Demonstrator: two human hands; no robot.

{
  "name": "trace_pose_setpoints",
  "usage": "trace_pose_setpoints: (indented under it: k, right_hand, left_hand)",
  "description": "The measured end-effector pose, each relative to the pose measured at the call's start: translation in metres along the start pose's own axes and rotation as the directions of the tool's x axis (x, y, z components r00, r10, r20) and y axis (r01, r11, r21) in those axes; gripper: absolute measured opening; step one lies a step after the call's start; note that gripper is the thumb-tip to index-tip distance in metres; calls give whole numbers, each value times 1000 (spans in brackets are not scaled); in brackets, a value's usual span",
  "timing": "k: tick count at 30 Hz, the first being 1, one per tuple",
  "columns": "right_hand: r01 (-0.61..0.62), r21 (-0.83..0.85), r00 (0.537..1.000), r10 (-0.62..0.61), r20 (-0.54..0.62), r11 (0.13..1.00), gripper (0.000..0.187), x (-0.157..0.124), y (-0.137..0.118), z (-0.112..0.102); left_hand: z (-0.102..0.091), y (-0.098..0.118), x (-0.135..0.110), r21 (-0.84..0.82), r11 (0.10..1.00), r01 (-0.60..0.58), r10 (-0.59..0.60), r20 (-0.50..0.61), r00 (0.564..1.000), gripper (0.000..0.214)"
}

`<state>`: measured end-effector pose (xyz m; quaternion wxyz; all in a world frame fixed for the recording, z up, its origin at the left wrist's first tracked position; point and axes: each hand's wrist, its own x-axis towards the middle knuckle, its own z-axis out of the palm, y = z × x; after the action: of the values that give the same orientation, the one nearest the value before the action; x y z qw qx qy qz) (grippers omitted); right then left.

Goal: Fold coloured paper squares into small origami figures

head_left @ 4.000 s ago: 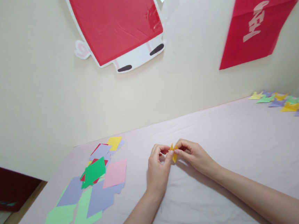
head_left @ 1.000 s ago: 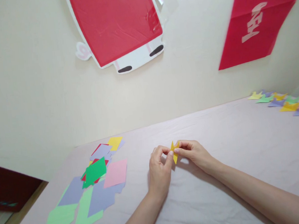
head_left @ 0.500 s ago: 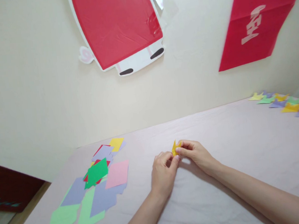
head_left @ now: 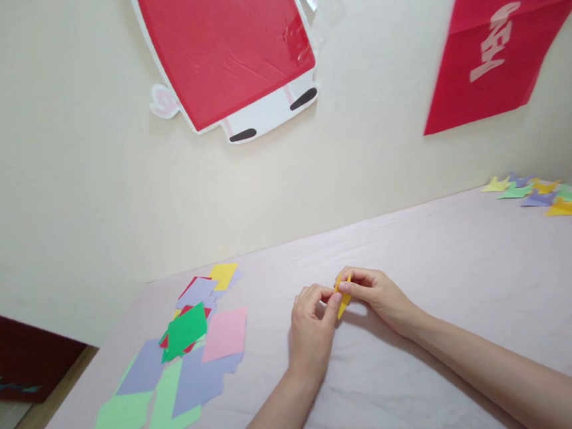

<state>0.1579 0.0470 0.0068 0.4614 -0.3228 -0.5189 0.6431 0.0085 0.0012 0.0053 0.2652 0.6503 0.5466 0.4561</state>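
Note:
A small folded yellow paper (head_left: 344,303) is pinched between both my hands just above the pale pink table (head_left: 452,280). My left hand (head_left: 312,329) is curled, thumb and forefinger closed on the paper's left side. My right hand (head_left: 379,294) grips its upper right side with closed fingertips. Most of the paper is hidden by my fingers; only a narrow yellow strip shows.
Loose coloured paper squares (head_left: 188,350) in green, lilac, pink, red and yellow lie scattered at the left of the table. Several folded paper figures (head_left: 549,195) sit in a row at the far right. Red posters (head_left: 231,46) hang on the cream wall behind.
The yellow paper has been turned and pressed flatter between my fingers; its spread points no longer show. Both hands stay in the same spot.

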Motion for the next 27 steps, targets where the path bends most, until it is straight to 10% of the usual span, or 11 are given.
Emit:
trace_pose_setpoints:
  k: [16, 27]
  right_hand:
    - [21, -46, 995, -25, -96, 999, 28, -4, 0, 1]
    - [20, -22, 995, -22, -92, 1000, 27, -4, -2, 3]
  left_hand:
    - [3, 10, -2, 102, 992, -71, 66, 49, 997, 15]
    - [-1, 8, -1, -5, 1000, -17, 16, -119, 993, 4]
